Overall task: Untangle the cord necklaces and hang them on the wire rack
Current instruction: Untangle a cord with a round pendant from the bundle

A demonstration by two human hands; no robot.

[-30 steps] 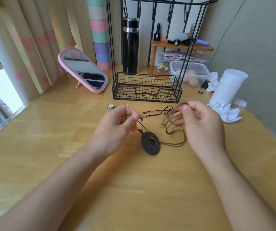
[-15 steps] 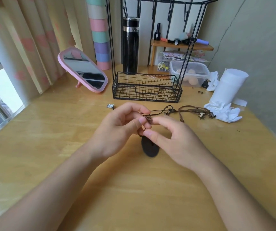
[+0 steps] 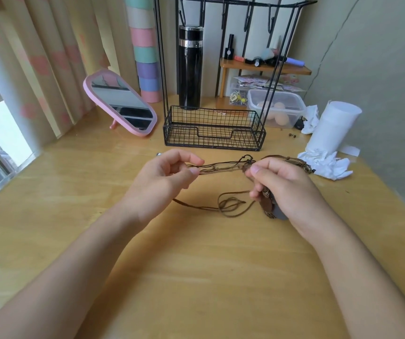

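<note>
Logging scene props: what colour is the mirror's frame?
The mirror frame is pink, best seen in the head view.

Before the wire rack [image 3: 212, 129], the left hand [image 3: 162, 182] and right hand [image 3: 287, 189] have parted, stretching the cord necklaces [image 3: 221, 168] between them; the pendant [image 3: 276, 211] moved under the right hand.

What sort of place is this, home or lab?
Most likely a home, a bedroom desk or vanity corner: a pink tabletop mirror, a small wooden shelf of cosmetics, and patterned curtains beside a window.
</note>
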